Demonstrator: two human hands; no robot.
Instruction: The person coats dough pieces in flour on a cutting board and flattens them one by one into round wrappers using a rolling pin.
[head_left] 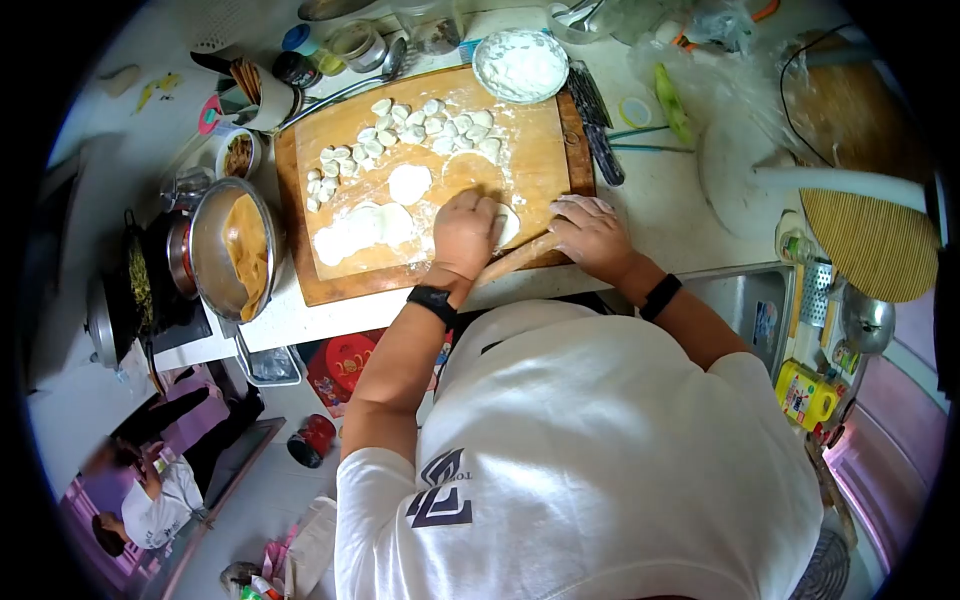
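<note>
On the wooden board (540, 140), my left hand (466, 232) is closed, its curled fingers at the edge of a round dough wrapper (508, 226). My right hand (592, 237) lies over the far end of a wooden rolling pin (518, 258), which slants along the board's near edge. The pin's other end passes by my left wrist. To the left lie several flat, floured wrappers (365, 228) overlapping, and a single wrapper (410, 184) above them. Several small dough pieces (385, 135) are scattered across the upper board.
A bowl of flour (520, 66) stands at the board's top edge. A steel bowl of tan filling (205, 240) is at left, beside the stove. A dark-handled knife or brush (604, 155) lies right of the board. The sink (750, 315) is at right. Another person (165, 500) sits at lower left.
</note>
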